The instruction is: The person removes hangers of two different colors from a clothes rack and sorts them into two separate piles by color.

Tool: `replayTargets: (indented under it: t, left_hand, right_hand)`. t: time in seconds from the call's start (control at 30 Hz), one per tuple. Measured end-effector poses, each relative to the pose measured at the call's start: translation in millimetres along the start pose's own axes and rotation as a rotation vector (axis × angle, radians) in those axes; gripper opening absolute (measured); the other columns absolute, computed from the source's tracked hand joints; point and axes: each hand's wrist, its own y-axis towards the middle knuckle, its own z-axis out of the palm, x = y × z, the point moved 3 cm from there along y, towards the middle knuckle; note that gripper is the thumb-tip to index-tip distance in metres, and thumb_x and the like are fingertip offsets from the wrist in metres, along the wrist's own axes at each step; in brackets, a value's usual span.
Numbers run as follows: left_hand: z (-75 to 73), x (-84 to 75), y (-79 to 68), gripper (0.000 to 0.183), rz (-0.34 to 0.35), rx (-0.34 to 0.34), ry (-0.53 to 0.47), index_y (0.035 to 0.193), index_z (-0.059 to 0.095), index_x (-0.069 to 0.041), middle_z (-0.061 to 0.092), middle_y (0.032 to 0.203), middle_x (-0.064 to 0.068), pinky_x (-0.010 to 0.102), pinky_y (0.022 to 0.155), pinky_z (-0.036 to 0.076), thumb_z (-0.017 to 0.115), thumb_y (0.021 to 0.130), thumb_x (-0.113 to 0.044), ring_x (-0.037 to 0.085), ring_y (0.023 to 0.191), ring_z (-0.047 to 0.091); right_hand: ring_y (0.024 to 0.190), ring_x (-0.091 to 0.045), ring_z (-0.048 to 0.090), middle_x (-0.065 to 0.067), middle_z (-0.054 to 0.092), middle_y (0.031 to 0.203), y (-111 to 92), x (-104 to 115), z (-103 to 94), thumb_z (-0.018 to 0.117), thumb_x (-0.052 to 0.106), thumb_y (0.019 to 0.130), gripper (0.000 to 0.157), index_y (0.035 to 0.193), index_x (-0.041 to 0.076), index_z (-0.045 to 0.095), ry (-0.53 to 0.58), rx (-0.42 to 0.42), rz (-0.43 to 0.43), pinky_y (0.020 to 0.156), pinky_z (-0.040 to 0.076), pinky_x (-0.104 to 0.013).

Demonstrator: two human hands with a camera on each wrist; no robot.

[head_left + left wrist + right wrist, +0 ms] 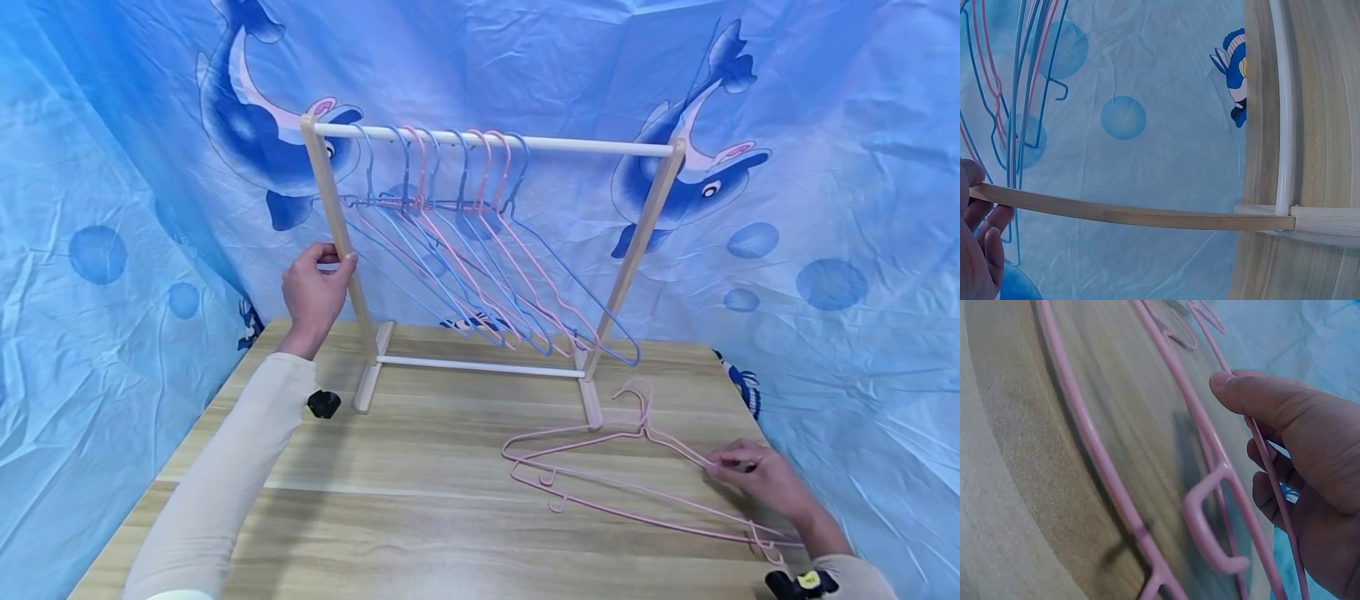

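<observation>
A small clothes rack with wooden posts and a white top rail (592, 145) stands on the table. My left hand (315, 287) grips its left post (360, 308), thumb and fingers on either side; the left wrist view shows the same wooden post (1135, 215). Several blue and pink hangers hang from the rail, among them a blue hanger (573, 279) at the right end. At the front right, two overlapping pink hangers lie over the table. My right hand (768, 483) pinches the sloping arm of a pink hanger (1269, 462) between thumb and fingers.
The wooden table (420, 517) reaches back under the rack's feet. A white lower bar (480, 366) joins the posts. Behind and at both sides hangs a blue curtain (862, 167) printed with dolphins and bubbles. Small black devices are strapped at both wrists.
</observation>
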Motion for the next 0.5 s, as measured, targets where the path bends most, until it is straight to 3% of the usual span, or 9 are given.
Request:
replayTargets:
  t: [0.5]
  left_hand:
    - [0.1,-0.5,-0.7,0.034,-0.004,0.001,-0.007,0.113,0.074,-0.007,0.076,0.105,0.013,0.022,0.061,0.045,0.068,0.099,-0.036,0.028,0.085,0.072]
  right_hand:
    - [0.078,-0.002,0.061,-0.003,0.071,0.083,-1,-21,13.6,0.083,-0.010,0.075,0.021,0.092,0.002,0.080,0.074,-0.022,-0.064,0.067,0.046,-0.014]
